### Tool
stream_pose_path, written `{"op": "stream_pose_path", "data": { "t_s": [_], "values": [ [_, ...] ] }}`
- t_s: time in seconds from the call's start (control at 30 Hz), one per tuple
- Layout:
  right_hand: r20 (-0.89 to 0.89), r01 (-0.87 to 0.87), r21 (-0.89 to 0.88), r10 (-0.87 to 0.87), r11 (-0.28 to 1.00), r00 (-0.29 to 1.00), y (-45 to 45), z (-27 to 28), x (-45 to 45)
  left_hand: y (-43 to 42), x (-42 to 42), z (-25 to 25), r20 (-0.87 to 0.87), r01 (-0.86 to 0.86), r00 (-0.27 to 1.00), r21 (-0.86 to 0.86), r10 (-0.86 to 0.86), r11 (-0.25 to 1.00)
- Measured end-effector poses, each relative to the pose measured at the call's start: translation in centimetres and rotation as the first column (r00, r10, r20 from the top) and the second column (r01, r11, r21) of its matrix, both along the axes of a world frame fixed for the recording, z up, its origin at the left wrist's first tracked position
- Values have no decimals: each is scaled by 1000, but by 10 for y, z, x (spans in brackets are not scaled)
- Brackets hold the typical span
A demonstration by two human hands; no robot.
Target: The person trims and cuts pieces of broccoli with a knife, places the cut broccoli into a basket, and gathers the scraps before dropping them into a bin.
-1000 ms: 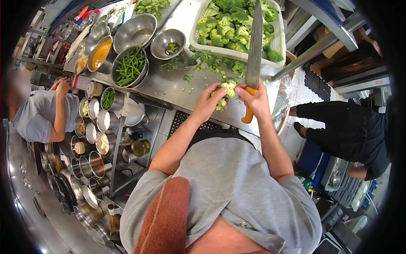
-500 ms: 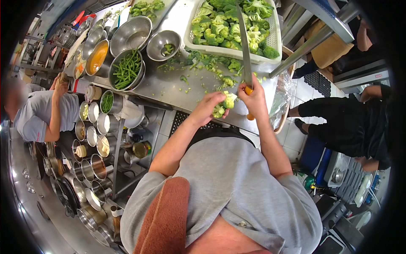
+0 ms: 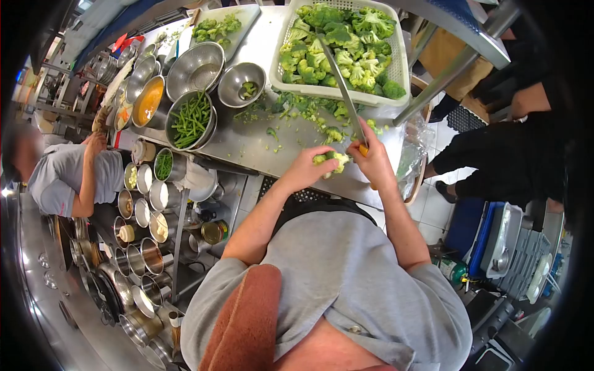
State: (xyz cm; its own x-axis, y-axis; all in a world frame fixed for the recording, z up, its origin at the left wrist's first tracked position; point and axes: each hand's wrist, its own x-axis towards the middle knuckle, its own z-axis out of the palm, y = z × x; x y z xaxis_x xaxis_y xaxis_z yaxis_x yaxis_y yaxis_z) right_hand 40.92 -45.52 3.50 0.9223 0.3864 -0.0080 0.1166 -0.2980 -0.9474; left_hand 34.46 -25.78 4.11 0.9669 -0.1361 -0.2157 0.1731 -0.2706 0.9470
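Observation:
My left hand [image 3: 305, 169] is closed around a broccoli piece [image 3: 337, 162], its pale cut side turned toward the right. Beside it, my right hand [image 3: 373, 162] grips a long knife [image 3: 344, 88] by its yellow-orange handle. The blade points away from me and lies across my view of a white plastic basket [image 3: 405, 62], which is heaped with broccoli florets [image 3: 346, 52]. Between the hands and the basket, broccoli scraps [image 3: 303, 108] and crumbs are scattered over the steel table [image 3: 241, 139]. A small gap separates the blade from the held piece.
Left on the table are a bowl of green beans [image 3: 190, 120], a small steel bowl [image 3: 242, 85], a larger steel bowl [image 3: 197, 67] and a white cutting board [image 3: 247, 28]. A metal post [image 3: 455, 65] rises at right. Other people stand at left [image 3: 74, 176] and right [image 3: 501, 157].
The knife tip has swung left, and the broccoli piece has turned in my left hand. The person at right has shifted position.

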Motion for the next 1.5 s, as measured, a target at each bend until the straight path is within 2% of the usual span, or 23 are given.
{"op": "stream_pose_path", "data": {
  "t_s": [0.03,0.07,0.13,0.2,0.27,0.37,0.43,0.5,0.57,0.63,0.67,0.77,0.83,0.87,0.9,0.93,0.97,1.03,1.1,1.2,1.27,1.3,1.5],
  "values": [
    [153,73,-46,-66,996,986,-3,-6,1,4,3,3,20,-48,999,-32,48,998],
    [161,81,-45,-72,996,984,-7,-8,2,9,8,7,40,-96,994,-65,99,993],
    [-74,234,52,-230,971,970,-11,-7,-3,20,40,34,63,-121,992,149,113,981],
    [-91,263,111,-254,958,963,-17,-8,-2,18,82,60,460,-282,882,344,101,896],
    [-150,330,162,-307,930,940,-18,-4,-5,12,128,105,431,-210,902,371,32,905],
    [-119,307,191,-289,932,950,-20,-2,-7,4,170,115,604,-362,793,371,74,855],
    [-117,311,171,-294,935,949,-22,-3,-10,5,172,118,814,-505,574,267,89,821],
    [-126,332,156,-314,930,941,-23,-7,-16,15,144,106,520,-164,838,533,-168,830],
    [-189,286,123,-261,950,947,-27,-6,-20,11,125,54,169,218,889,661,-426,718],
    [-208,291,86,-268,953,941,-28,-3,-22,18,102,-36,534,88,637,667,-556,740],
    [-169,266,76,-250,961,953,-27,-8,-19,19,99,-48,534,95,634,664,-560,742],
    [-112,216,52,-209,975,971,-21,-8,-16,19,91,-52,567,102,676,561,-471,821],
    [-169,180,112,-160,977,973,-12,-10,-14,17,76,-33,273,66,943,413,-192,909],
    [-245,175,44,-159,984,956,-9,-3,-12,17,71,-36,272,55,945,412,-181,909],
    [-247,162,45,-147,986,958,-4,-4,-12,16,65,-40,262,-79,964,166,33,983],
    [-135,130,24,-125,991,983,0,-4,-13,14,59,-43,201,-227,950,-85,239,970],
    [-20,100,1,-100,995,995,3,-4,-13,13,53,-46,201,-238,947,-84,250,968],
    [-63,52,27,-50,998,997,6,1,-15,9,40,-40,226,-334,884,-307,409,891],
    [-109,0,51,5,999,994,9,3,-21,8,30,-36,221,-397,861,-274,459,876],
    [1,-142,40,142,989,990,19,2,-26,-2,19,-23,300,-498,790,-196,535,845],
    [93,-177,28,174,984,980,28,10,-28,-9,16,-18,347,-468,713,-410,609,783],
    [121,-193,13,190,981,974,31,15,-28,-8,13,-15,346,-474,709,-412,615,778],
    [79,-223,10,221,975,972,34,23,-28,4,3,-5,211,-433,857,-197,470,879]
  ]
}}
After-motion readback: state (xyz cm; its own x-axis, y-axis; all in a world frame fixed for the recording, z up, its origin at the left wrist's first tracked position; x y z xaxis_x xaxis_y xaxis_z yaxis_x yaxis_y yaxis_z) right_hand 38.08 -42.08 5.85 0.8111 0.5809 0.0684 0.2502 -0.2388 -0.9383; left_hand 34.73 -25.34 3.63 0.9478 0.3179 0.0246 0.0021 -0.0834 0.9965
